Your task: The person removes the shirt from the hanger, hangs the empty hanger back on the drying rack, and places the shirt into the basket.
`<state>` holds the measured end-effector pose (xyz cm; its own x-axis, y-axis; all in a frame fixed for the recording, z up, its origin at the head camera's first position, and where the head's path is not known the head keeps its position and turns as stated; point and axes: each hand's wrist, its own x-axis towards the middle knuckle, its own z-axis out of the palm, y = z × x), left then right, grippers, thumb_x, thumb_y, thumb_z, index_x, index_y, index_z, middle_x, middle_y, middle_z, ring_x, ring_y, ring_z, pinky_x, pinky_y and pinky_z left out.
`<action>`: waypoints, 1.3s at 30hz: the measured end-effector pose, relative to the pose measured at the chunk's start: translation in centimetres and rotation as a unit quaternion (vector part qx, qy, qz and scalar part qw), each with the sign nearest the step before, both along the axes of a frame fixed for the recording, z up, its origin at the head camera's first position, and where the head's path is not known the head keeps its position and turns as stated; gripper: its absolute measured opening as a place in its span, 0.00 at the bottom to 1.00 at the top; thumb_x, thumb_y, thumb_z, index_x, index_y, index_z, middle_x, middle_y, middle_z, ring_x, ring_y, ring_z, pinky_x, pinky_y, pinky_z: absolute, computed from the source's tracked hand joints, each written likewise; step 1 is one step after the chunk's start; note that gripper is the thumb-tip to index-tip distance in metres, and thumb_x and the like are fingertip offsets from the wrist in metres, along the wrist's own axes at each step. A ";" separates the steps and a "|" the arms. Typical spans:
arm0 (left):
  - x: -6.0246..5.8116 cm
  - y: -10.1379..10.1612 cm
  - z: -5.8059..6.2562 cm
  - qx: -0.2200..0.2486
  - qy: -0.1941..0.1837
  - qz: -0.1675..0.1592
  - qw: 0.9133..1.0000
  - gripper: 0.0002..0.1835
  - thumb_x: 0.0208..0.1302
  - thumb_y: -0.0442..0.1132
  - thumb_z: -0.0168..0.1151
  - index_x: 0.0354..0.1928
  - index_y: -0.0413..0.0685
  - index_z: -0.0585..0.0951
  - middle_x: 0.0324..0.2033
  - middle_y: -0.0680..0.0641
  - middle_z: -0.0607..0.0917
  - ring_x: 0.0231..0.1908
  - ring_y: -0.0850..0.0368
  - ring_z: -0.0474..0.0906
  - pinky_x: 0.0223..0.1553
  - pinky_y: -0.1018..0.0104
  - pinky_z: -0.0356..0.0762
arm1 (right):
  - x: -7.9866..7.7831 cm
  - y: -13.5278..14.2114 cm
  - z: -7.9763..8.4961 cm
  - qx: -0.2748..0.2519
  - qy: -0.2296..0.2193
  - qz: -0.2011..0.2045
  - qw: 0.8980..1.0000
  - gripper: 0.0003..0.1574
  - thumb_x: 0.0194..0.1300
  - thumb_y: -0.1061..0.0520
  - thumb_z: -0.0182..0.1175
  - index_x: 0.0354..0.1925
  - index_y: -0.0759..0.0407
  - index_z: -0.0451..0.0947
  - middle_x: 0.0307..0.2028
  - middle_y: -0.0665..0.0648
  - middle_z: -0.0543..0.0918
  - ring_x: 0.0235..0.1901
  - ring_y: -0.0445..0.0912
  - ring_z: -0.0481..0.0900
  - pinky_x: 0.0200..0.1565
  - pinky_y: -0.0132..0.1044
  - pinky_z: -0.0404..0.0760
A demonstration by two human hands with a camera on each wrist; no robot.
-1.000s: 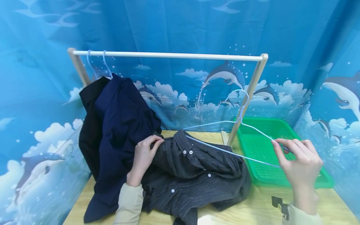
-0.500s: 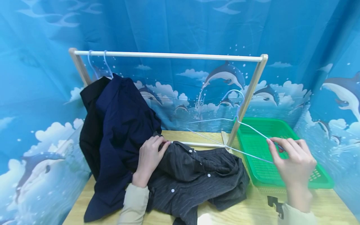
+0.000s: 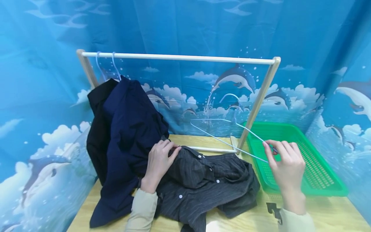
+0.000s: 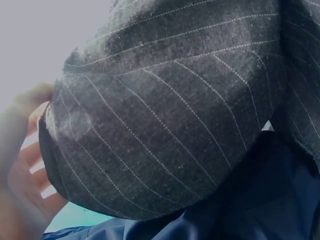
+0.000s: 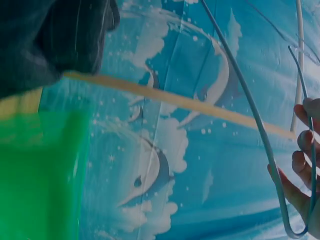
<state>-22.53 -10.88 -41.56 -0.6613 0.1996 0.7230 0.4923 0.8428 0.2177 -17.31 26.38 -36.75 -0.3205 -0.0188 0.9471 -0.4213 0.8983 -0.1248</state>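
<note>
My left hand [image 3: 159, 161] pinches the collar area of a dark grey pinstriped shirt [image 3: 200, 190] with white buttons, which lies bunched on the table. In the left wrist view the striped cloth [image 4: 150, 125] fills most of the frame, with fingers [image 4: 32, 160] showing behind its edge. My right hand [image 3: 285, 164] pinches a thin light-blue wire hanger [image 3: 214, 136] near its right corner. The hanger's hook points up, and its left corner hovers above the shirt, free of cloth. The right wrist view shows the hanger wire [image 5: 255, 112] running past the fingers [image 5: 302, 165].
A rack with a white rail [image 3: 179, 58] and wooden posts stands at the back. On its left end hang a black shirt [image 3: 97, 129] and a navy shirt [image 3: 127, 129]. A green basket [image 3: 333, 183] sits on the wooden table [image 3: 243, 219] at right, partly behind my right hand.
The hanger has moved left and its left corner has come away from the shirt's collar. My left hand has shifted slightly right, still pinching the shirt.
</note>
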 end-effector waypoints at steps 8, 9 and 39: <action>-0.1 -0.2 -0.1 0.003 -0.011 -0.002 1.000 0.07 0.65 0.45 0.72 0.34 0.51 0.87 0.27 0.53 0.83 0.30 0.54 0.78 0.33 0.60 0.76 | -1.3 -1.9 1.9 -0.006 -0.031 0.019 0.999 0.07 0.65 0.65 0.67 0.41 0.67 0.85 0.26 0.63 0.80 0.28 0.56 0.72 0.34 0.37 0.62; -0.1 -0.2 -0.1 0.004 -0.011 -0.002 1.000 0.07 0.65 0.45 0.72 0.34 0.51 0.87 0.27 0.53 0.83 0.30 0.54 0.78 0.33 0.60 0.76 | -1.5 -2.1 2.4 -0.008 -0.034 0.020 0.999 0.07 0.65 0.66 0.66 0.42 0.67 0.85 0.27 0.63 0.80 0.28 0.57 0.72 0.34 0.37 0.62; -0.2 -0.6 -0.1 0.007 -0.008 -0.008 1.000 0.06 0.64 0.43 0.72 0.33 0.51 0.86 0.27 0.53 0.86 0.29 0.54 0.81 0.34 0.58 0.79 | -5.4 -6.1 6.4 -0.037 -0.117 0.006 0.992 0.10 0.72 0.61 0.62 0.47 0.66 0.84 0.34 0.66 0.82 0.34 0.62 0.77 0.35 0.54 0.73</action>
<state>-22.70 -11.49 -41.63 -0.6697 0.1997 0.7153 0.5018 0.8318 0.2375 -22.74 20.24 -30.35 -0.5322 0.0433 0.8455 -0.3841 0.8776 -0.2868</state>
